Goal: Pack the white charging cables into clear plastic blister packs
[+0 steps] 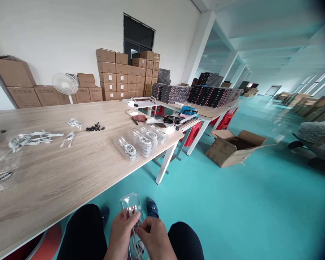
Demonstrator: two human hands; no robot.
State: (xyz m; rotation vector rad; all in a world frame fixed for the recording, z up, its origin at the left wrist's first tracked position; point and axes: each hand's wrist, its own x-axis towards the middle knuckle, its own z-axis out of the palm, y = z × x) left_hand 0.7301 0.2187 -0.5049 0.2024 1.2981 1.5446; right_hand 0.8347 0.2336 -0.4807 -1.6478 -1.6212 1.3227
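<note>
Below the table edge, between my knees, a clear plastic blister tray (130, 199) is held upright-ish in my left hand (119, 231). Its thumb presses on the front, near the plug end of a white cable (134, 238) lying inside. My right hand (156, 236) is closed in a pinch at the tray's right side, on the cable's strand by the look of it; the fingertips are partly hidden. Further down, the cable loops near a dark round mark. On the table, stacked clear trays with coiled white cables (144, 141) stand near the right corner.
Loose white cables (34, 139) and small black pieces (95, 127) lie on the wooden table (70, 162). A clear plastic tray (5, 177) is at the left. An open carton (230, 150) sits on the green floor. Cartons (130, 76) and a fan (65, 83) stand behind.
</note>
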